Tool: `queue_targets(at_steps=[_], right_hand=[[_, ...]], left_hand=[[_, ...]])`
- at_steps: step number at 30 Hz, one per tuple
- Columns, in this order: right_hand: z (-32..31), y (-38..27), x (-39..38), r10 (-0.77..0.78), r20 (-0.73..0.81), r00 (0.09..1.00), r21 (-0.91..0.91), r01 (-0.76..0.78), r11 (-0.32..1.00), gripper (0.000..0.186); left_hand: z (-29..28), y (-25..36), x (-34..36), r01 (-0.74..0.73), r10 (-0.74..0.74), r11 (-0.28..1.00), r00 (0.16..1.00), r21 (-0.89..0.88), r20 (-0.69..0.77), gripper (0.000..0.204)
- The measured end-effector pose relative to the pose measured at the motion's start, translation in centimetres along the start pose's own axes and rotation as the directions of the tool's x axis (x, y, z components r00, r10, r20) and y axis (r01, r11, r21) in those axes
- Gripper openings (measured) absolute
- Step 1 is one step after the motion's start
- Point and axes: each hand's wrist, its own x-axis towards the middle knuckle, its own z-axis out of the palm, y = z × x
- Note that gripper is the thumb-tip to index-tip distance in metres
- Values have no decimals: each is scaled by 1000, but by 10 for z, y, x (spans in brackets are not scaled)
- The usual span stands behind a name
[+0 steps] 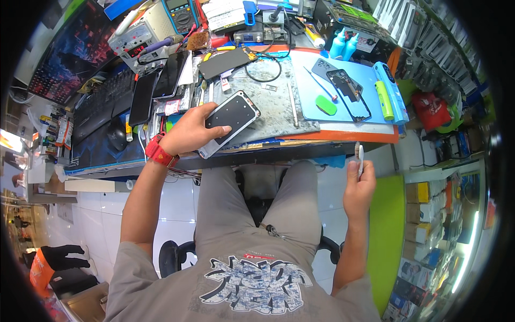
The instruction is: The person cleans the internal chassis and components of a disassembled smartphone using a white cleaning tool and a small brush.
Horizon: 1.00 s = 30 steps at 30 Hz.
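Observation:
My left hand [192, 131] grips a phone housing [232, 111] with a dark, dotted inner face and a pale rim, tilted at the front edge of the grey worn work mat [273, 102]. My right hand [358, 185] is raised off the right front of the bench, closed round a white toothbrush [360, 156] with its bristle head up. On the light blue mat [311, 102] to the right lie an opened phone frame [354, 96], a green pad [325, 104], a thin blue tool [316, 80] and a light green cylindrical item [384, 101].
A keyboard [102, 96], mouse [116, 133] and dark phones [142, 96] fill the left bench. A power supply [132, 45], multimeter [179, 16] and blue bottles [339, 44] stand behind. A shelved glass cabinet [440, 225] is at right; my legs are under the bench.

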Motion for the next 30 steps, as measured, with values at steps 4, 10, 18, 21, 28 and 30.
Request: queue_targets(at_steps=[4, 10, 18, 21, 28, 30], right_hand=[[5, 4, 7, -30, 11, 1000, -14, 30, 999, 28], [6, 12, 28, 4, -1, 1000, -74, -4, 997, 24], [2, 15, 110, -237, -25, 971, -568, 182, 803, 22], [8, 13, 122, -208, 45, 977, -594, 194, 781, 23], [17, 19, 129, -170, 66, 983, -670, 170, 723, 22], [16, 20, 129, -193, 83, 978, -671, 198, 715, 22]], left_hand=[[-1, -8, 5, -56, 56, 998, 998, -6, -19, 53], [-11, -4, 22, -100, 93, 980, 995, 171, 46, 56], [6, -2, 14, -117, 204, 883, 967, 454, -149, 61], [11, -3, 8, -136, 301, 808, 932, 573, -203, 60], [19, -10, 2, -171, 401, 736, 890, 655, -218, 48], [21, -9, 1, -184, 434, 718, 872, 671, -225, 43]])
